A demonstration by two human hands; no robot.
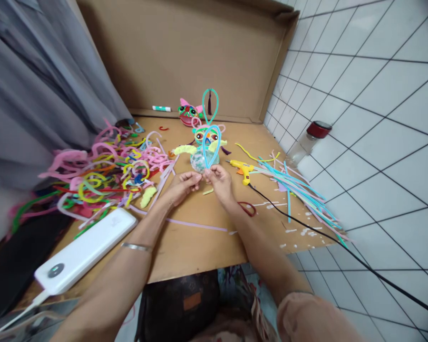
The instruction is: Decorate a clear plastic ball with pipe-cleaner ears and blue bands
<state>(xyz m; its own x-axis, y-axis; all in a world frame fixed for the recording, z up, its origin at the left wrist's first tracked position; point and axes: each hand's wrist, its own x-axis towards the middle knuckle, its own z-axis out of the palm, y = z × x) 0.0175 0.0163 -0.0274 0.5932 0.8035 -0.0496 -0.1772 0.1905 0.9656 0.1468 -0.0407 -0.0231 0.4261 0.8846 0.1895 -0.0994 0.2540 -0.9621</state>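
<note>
A light blue pipe cleaner [220, 138] is bent into a teardrop loop, standing upright from the pinched fingers of my right hand [220, 184]. Close beside it, my left hand [184, 187] is closed with thumb and forefinger together near the loop's lower end; whatever is between them is too small to make out. Just behind the loop sits a pipe cleaner figure [199, 137] with large eyes, pink ears, pale yellow arms and a clear, teal-tinted round body [197, 162]. A green loop [202, 100] with a dark tassel [209, 103] rises above its head.
Tangled pipe cleaners [103, 175] cover the left side, near a white power bank [87, 249]. Right of my hands lie a yellow glue gun [243, 169], its black cord, and straight pipe cleaners [296, 183]. Behind are a red-mouthed figure [189, 114] and a jar [303, 147].
</note>
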